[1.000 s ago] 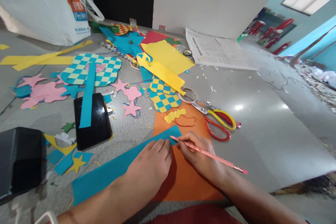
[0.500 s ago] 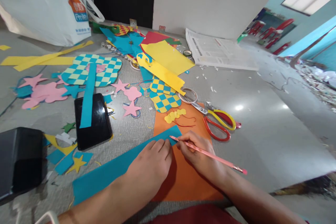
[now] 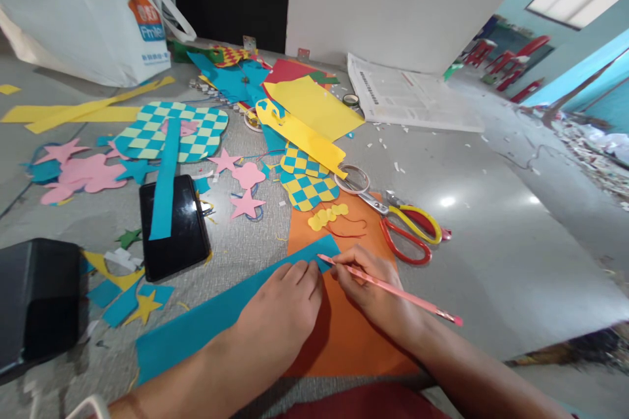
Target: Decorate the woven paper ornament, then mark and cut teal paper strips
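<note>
A wide blue paper strip lies slantwise across the floor, its far end resting on an orange paper sheet. My left hand lies flat on the strip, with the fingers pressing it down near that end. My right hand grips a pink pencil. The pencil's tip is on the blue paper, just beyond my left fingertips. The paper under my palms is hidden.
Red-and-yellow-handled scissors lie just beyond my right hand. Woven checkered paper pieces, pink stars, yellow sheets and a black phone are scattered ahead. A black case sits at left, and a newspaper lies at the back.
</note>
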### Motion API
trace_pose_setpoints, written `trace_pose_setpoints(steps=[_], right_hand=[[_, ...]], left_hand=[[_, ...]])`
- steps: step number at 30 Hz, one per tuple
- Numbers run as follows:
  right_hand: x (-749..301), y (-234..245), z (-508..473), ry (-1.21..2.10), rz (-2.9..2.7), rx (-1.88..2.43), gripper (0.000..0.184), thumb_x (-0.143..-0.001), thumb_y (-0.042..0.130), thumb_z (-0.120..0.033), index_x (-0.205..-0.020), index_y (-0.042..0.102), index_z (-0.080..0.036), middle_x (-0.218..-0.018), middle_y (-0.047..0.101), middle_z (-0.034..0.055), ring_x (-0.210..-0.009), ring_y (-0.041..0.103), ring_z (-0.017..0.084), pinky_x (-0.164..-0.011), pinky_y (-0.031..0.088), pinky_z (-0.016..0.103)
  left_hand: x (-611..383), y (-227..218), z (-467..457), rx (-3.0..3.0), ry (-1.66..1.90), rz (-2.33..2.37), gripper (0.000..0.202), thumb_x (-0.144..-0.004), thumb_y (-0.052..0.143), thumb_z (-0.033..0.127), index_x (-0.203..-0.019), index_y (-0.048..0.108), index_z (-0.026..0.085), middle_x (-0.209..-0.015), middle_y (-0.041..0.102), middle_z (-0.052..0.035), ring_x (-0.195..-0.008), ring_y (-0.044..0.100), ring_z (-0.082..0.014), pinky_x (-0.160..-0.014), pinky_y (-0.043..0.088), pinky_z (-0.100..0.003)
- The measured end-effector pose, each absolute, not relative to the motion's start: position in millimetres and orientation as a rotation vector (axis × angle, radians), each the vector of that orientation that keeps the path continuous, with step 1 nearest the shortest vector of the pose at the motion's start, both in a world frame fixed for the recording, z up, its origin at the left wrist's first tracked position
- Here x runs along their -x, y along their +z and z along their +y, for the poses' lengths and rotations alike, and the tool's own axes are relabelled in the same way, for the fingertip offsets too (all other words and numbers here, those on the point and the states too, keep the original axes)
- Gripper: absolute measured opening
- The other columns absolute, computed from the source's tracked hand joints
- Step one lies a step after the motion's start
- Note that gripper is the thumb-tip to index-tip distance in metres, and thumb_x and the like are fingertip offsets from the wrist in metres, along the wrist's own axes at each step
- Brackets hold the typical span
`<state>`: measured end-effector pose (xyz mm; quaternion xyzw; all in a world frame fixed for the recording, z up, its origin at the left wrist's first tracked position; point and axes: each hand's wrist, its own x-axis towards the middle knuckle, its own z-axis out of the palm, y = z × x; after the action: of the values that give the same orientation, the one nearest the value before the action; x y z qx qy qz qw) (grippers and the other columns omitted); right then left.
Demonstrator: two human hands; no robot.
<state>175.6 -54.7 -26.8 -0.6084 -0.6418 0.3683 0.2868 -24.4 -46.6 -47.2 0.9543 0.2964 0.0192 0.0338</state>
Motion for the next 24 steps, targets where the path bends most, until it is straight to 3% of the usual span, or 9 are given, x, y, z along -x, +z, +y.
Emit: trace_pose_setpoints(steps=[24], right_hand=[[-177.0, -29.8, -54.9, 0.97, -1.691, 1.614, 0.018, -0.097, 0.058, -0.029, -0.09, 0.071, -0.018, -0.063, 0.057, -0.0042, -0.055, 0.049, 0.01, -0.051, 0.034, 0.022]], left_hand=[[25.4, -50.0, -48.3, -2.96, 0.118, 0.925, 0.045, -0.082, 0.051, 0.002, -0.122, 0.071, 0.009, -0.126, 0.073, -0.0177, -0.109, 0.069, -0.0295, -0.091, 0.059, -0.043]])
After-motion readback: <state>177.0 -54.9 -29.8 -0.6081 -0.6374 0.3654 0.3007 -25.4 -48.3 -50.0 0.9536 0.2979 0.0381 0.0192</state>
